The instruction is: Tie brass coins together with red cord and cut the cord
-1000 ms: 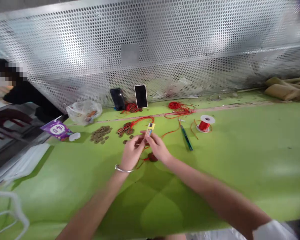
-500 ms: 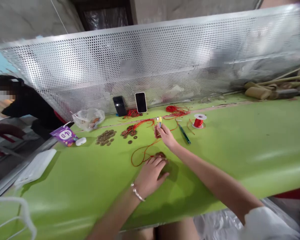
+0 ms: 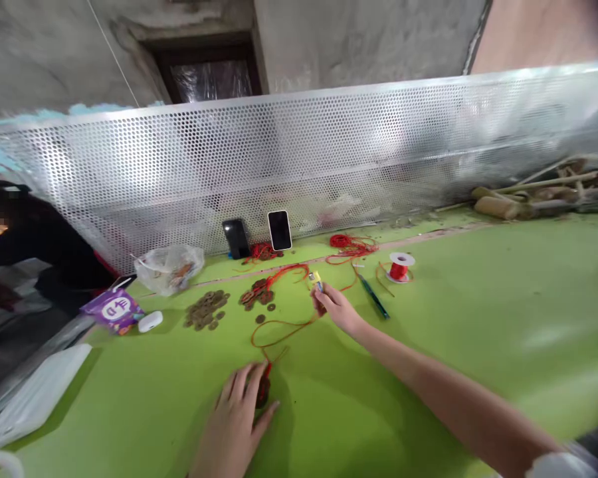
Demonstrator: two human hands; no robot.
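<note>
My left hand (image 3: 233, 413) rests low over the green table, its fingers and thumb around a small bundle of old coins (image 3: 264, 393) tied with red cord. Part of the bundle is hidden under the fingers. From it, a thin cord (image 3: 279, 325) loops across the table towards my right hand (image 3: 337, 311). That hand is closed on a lighter (image 3: 315, 280) with a yellow body and metal top, held upright. Left of the lighter lies a heap of coins with red cords (image 3: 257, 294), beside a pile of loose coins (image 3: 206, 310).
A green pen-like tool (image 3: 373, 297) and a spool of red cord (image 3: 399, 267) lie to the right. Two phones, one a black phone (image 3: 236, 239), lean against the perforated metal panel (image 3: 319, 159). A plastic bag (image 3: 167, 269) and purple snack packet (image 3: 112, 310) stand left, near a person in black.
My left hand has moved left and nearer to me, bringing the coin bundle along. My right hand still holds the lighter. The camera has tilted up slightly.
</note>
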